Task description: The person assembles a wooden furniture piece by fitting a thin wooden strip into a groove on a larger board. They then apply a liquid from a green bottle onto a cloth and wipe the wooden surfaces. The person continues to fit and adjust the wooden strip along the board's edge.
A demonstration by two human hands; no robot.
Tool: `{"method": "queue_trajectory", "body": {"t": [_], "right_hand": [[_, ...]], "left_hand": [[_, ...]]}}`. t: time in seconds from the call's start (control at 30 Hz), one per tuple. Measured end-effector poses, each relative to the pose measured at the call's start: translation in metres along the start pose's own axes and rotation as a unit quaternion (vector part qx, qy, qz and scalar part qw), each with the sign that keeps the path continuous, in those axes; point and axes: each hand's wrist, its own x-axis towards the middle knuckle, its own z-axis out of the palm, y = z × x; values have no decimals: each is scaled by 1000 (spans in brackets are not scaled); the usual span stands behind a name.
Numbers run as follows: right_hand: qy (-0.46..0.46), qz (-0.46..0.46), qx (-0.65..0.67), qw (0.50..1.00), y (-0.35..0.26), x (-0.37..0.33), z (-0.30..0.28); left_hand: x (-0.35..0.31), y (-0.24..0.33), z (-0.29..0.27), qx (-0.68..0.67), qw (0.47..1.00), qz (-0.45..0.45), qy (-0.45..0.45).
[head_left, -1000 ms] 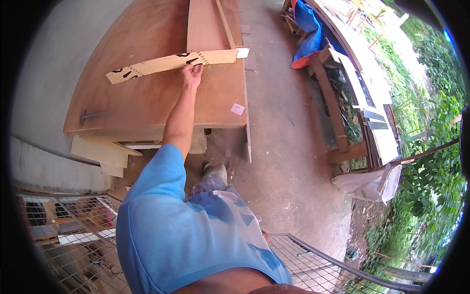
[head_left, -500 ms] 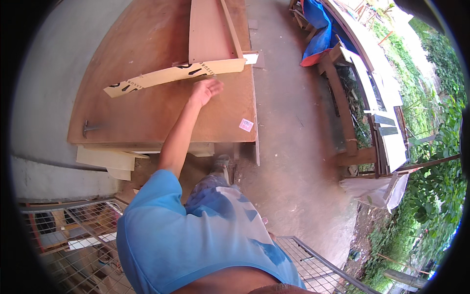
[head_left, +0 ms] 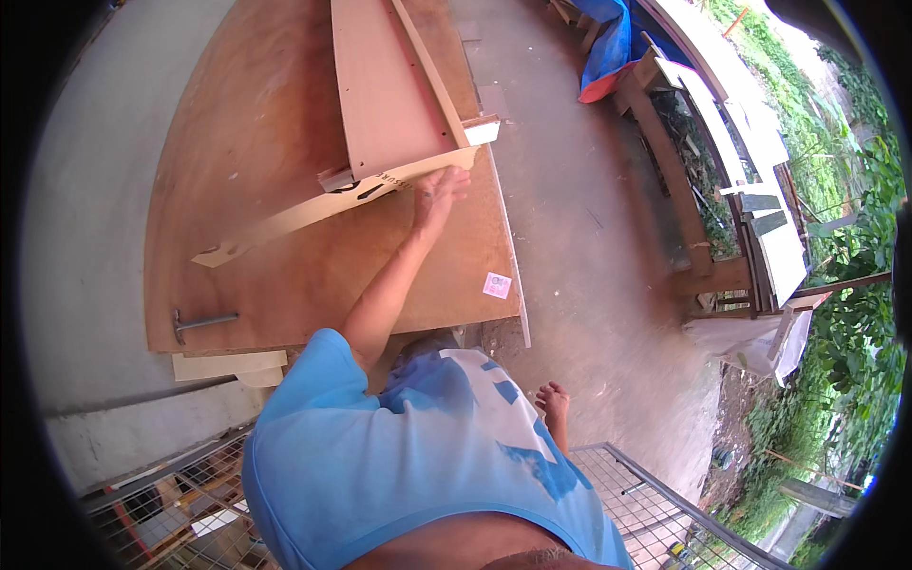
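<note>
My left hand (head_left: pixel 442 195) has its fingers closed at the right end of a narrow pale wooden strip (head_left: pixel 304 211) with dark printing. That strip slants over the brown wooden tabletop (head_left: pixel 418 285), its far left end smeared by motion. Behind it lies a long pinkish panel (head_left: pixel 394 95) with small holes and a raised strip (head_left: pixel 432 71) along its right edge. A short white-faced piece (head_left: pixel 482 130) juts out at the panel's near right corner. Low by my right side hangs my right hand (head_left: pixel 553 401), fingers loosely bent, with nothing visible in it.
A hammer (head_left: pixel 204 324) lies at the table's near left corner, and a small pink card (head_left: pixel 497 285) near the right edge. Concrete floor (head_left: pixel 589 247) runs along the right, beside a wooden frame (head_left: pixel 670 171) with a blue tarp (head_left: pixel 606 47). Wire mesh panels (head_left: pixel 655 503) stand close to me.
My left hand has moved right and taken hold of the printed strip's end. The strip and panel have shifted a little on the table. My right hand has come into view.
</note>
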Motion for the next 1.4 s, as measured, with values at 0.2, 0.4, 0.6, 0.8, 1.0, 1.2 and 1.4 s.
{"method": "queue_trajectory", "body": {"t": [0.2, 0.4, 0.6, 0.8, 1.0, 1.2, 1.4], "right_hand": [[-8, 71, -173, 982, 13, -12, 11], [39, 89, -52, 994, 15, 14, -12], [55, 7, -38, 998, -28, 25, -2], [76, 16, -94, 993, -7, 21, -16], [47, 113, -139, 983, 17, 35, -74], [33, 72, -104, 991, -3, 102, -146], [27, 42, -27, 998, -43, 138, -242]], "left_hand": [[4, 1, -2, 27, 1000, -12, -6], [-9, 73, 26, 452, 781, 430, 12], [24, 90, 11, 613, 694, 371, -68], [26, 89, 19, 556, 707, 431, -70], [26, 81, 35, 581, 652, 484, -47], [21, 73, 32, 632, 632, 447, 42], [-4, 46, 80, 644, 610, 355, 293]]}}
